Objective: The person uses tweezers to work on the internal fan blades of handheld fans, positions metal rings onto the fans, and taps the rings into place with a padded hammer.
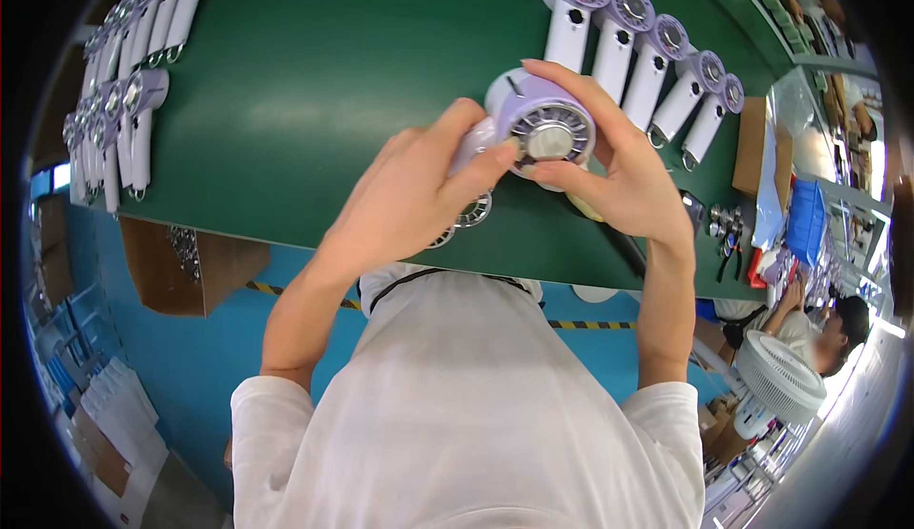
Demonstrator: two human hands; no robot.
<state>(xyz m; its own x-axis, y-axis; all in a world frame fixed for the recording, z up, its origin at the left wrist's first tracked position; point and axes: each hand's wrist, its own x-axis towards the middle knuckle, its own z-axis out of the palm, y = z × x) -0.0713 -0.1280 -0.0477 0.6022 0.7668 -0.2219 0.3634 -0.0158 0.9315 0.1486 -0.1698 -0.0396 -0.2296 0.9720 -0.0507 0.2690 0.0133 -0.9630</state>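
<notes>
Above the green table, a lilac handheld fan is held with its round, silver-centred grille tilted up toward me. My right hand grips the fan's head, fingers over the top and thumb at the grille's lower edge. From the other side my left hand is closed, its thumb pressing at the grille's left rim. Between its fingers and the head shows a pale lilac piece; whether it belongs to the fan I cannot tell. Below the left hand, round slotted grilles lie near the table's front edge, partly hidden.
Several white-and-lilac fans lie in a row at the back right. More fans cluster at the far left. A cardboard box with small metal parts stands below the table's left edge. Pliers and a blue bin are right; a person sits beyond.
</notes>
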